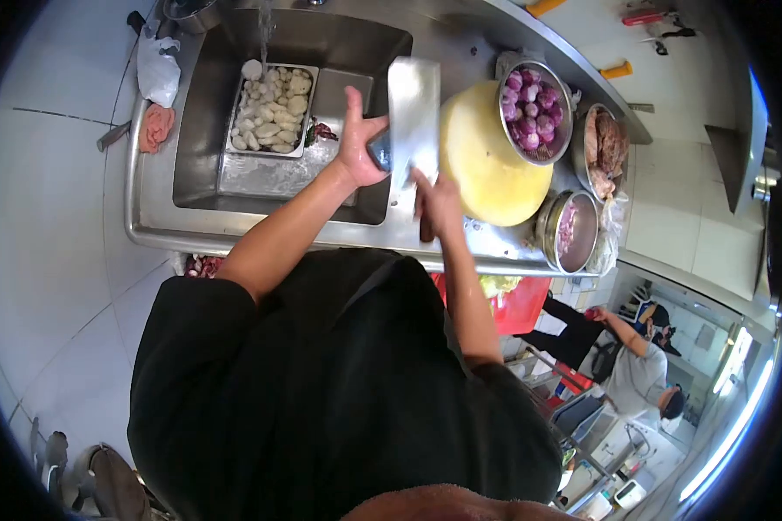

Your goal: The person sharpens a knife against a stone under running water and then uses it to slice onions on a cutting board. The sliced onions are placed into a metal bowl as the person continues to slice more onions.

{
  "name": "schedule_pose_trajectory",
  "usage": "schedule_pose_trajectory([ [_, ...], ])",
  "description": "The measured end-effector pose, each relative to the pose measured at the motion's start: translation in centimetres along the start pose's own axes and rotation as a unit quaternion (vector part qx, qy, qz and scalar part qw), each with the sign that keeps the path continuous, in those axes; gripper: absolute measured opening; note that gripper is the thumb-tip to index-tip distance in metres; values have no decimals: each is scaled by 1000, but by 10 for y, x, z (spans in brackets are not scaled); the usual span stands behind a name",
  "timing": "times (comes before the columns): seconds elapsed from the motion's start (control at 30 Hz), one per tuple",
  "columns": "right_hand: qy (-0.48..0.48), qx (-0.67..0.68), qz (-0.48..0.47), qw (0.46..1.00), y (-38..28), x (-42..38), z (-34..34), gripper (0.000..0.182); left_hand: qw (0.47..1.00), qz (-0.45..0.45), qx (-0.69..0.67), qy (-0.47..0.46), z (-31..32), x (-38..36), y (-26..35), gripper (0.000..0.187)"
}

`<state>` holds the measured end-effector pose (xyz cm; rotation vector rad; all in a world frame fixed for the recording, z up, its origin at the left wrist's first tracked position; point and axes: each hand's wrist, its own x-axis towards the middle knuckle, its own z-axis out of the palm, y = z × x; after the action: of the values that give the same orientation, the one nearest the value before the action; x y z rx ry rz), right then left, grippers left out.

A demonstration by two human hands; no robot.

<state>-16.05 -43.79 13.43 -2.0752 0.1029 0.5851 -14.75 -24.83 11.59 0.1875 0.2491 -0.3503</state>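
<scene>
My right hand [439,206] is closed on the brown handle of a cleaver [414,108], index finger along the blade. The broad blade stands over the counter between the sink and a round yellow cutting board [487,161]. Against the blade's left side, my left hand [361,143] grips a dark blue-grey block [380,152] that looks like a sharpening stone. Part of the block is hidden by the palm and the blade. In the sink [202,165], a rectangular metal pan [235,143] holds many pale, peeled pieces under running water [266,35].
A bowl of purple onions [534,108] sits on the board's far edge. Beside it are a bowl of meat [606,143] and a metal pot [576,230]. A pink cloth [156,128] and plastic bag [158,74] lie left. Another person [639,373] stands at right.
</scene>
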Motion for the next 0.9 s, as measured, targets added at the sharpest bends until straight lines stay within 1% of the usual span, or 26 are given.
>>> schedule_pose_trajectory([
  [0.03,14,52,-10,998,-10,20,-7,41,999,-2,-20,-31,-9,9,-8,135],
  [0.07,44,111,-1,993,-19,31,-8,42,999,-3,4,-38,-4,7,-7,134],
  [0.13,41,107,-36,993,-17,18,0,42,990,-18,-76,-117,-8,12,6,131],
  [0.17,23,76,4,997,-13,-3,4,42,995,-3,-60,-78,-8,8,12,132],
  [0.2,-28,32,22,999,3,-18,6,42,998,12,-43,-38,3,-1,20,133],
  [0.23,-63,60,52,995,11,-40,9,42,996,52,-53,-59,-7,9,26,135],
  [0.27,-98,87,81,988,15,-52,10,41,995,67,-60,-47,-13,11,29,136],
  [0.33,-38,24,-5,999,27,-20,5,41,997,19,-59,-37,-11,4,20,133],
  [0.37,-12,-2,8,1000,0,-5,-2,37,999,11,-45,-23,-10,4,9,132],
  [0.4,26,40,-18,999,-13,16,-8,39,996,-2,-53,-72,-11,8,2,131],
  [0.47,65,135,-13,989,-20,37,-7,42,995,-3,-55,-85,-20,15,3,131],
  [0.53,33,55,2,998,-8,8,3,41,982,-19,-107,-154,-18,15,16,130],
  [0.57,-16,18,17,1000,16,-6,7,42,998,16,-44,-35,2,4,25,130],
  [0.6,-42,17,42,998,5,-40,9,43,997,27,-68,-38,-6,9,31,132],
  [0.67,-81,97,70,990,19,-53,15,43,996,44,-59,-42,-7,10,30,131],
  [0.73,-2,-35,-6,999,14,-6,4,41,999,-6,-10,-37,-12,11,7,130],
  [0.77,39,18,-32,999,4,22,-2,44,999,-19,-12,-34,-9,14,-4,131],
  [0.8,44,107,-6,993,-20,33,-11,44,999,-8,-31,-40,-12,22,-12,131],
  [0.87,72,134,-29,988,-20,35,-4,41,991,-22,-70,-107,-21,29,-3,132],
  [0.9,51,132,-18,990,-17,23,3,40,990,-20,-80,-114,-13,26,3,133],
])
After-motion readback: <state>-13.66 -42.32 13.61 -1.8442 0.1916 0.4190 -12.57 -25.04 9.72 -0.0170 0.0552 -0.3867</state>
